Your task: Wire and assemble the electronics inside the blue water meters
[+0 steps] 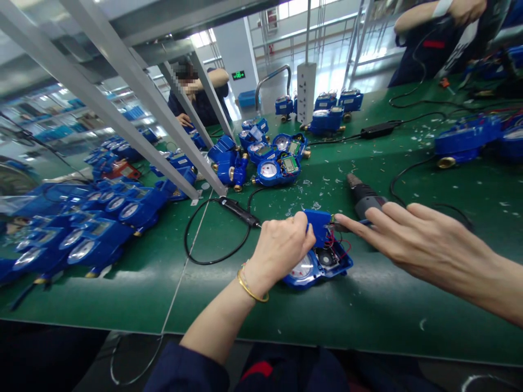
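An open blue water meter (322,264) lies on the green bench in front of me, its dial, fan-like part and red wires showing. My left hand (281,247) is closed on the meter's blue cover piece (317,224), pinching it at the meter's top edge. My right hand (408,237) reaches in from the right with its fingers stretched out, the fingertips touching the wires by the cover. It holds nothing. A grey electric screwdriver (363,198) lies just behind my right fingers.
Many blue meters (93,234) are piled at the left, and more (273,158) sit mid-bench. A black cable loop (216,228) lies left of my hand. Slanted metal frame bars (163,130) cross the left. Other people work at the back and top right.
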The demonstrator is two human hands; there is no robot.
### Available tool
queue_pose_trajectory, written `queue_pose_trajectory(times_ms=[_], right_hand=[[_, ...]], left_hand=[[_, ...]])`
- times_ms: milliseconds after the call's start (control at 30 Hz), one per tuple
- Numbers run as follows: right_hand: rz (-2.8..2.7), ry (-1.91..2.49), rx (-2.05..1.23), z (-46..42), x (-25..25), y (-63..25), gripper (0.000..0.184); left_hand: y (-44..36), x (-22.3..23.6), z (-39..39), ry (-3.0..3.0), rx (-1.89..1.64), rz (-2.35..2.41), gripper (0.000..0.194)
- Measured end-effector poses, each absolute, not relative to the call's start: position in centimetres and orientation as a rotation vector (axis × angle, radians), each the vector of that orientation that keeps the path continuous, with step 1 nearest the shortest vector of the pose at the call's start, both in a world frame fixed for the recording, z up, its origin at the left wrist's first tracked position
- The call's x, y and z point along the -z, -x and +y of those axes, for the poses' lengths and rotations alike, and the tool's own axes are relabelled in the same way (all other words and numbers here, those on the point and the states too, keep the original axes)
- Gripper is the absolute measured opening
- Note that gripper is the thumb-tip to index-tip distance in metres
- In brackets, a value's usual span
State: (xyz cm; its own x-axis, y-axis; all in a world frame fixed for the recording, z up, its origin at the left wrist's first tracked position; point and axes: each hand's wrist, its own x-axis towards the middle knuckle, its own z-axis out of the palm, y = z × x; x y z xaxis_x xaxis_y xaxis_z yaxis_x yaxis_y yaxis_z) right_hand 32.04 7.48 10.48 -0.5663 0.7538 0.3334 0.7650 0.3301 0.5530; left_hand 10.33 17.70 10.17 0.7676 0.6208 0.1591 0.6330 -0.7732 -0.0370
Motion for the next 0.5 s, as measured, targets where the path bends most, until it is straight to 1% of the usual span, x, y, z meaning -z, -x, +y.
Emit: queue_pose_trajectory(times_ms=[100,200,300,433,500], right_hand=[[-2.518,1.539,1.016,7.5,-9.5,-32.0,0.053],[-2.428,1.613,0.836,7.7,-8.3,-32.4,0.051],[-2.305,1.658,0.561,7.9,-7.1,-32.5,0.047],[-2.094,1.684,0.106,8.0,-5.1,-31.7,0.049],[-1.975,1.668,-0.064,7.9,-4.3,-30.8,0.049]], left_hand=[[-10.4,-10.3,18.1,2.880,0.163,-1.027,0.022],[-10.7,-10.2,18.4,2.878,0.140,-1.087,0.023],[-10.9,-10.3,18.8,2.867,0.146,-1.149,0.024],[-10.8,-10.4,19.1,2.847,0.150,-1.242,0.024],[-10.7,-10.4,19.1,2.843,0.159,-1.294,0.024]])
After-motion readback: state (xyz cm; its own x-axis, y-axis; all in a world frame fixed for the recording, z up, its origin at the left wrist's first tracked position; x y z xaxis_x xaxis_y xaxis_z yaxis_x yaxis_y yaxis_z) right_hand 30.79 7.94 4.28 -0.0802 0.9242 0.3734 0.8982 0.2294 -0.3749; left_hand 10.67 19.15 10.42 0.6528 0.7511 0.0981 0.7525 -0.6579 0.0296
